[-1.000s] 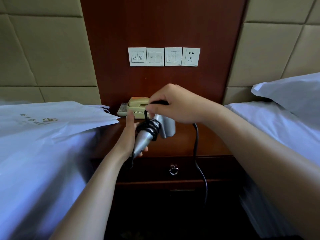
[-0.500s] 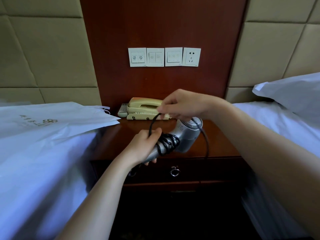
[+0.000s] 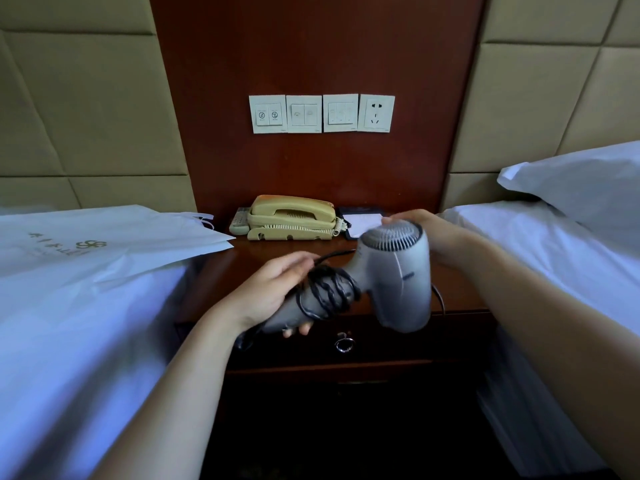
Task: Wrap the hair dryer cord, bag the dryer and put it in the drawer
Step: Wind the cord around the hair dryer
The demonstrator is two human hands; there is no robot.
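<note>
The left hand (image 3: 273,292) curls round the handle of the silver plastic hair dryer (image 3: 398,282), held in the air over the dark wooden nightstand (image 3: 249,259), with the black cord (image 3: 329,289) looped about that handle. The right hand (image 3: 446,240) sits behind the dryer's grille end, fingers mostly hidden, so I cannot tell its grip. The white paper bag (image 3: 104,244) lies on the left of 2 beds, and the closed drawer (image 3: 433,337) is just below the dryer.
</note>
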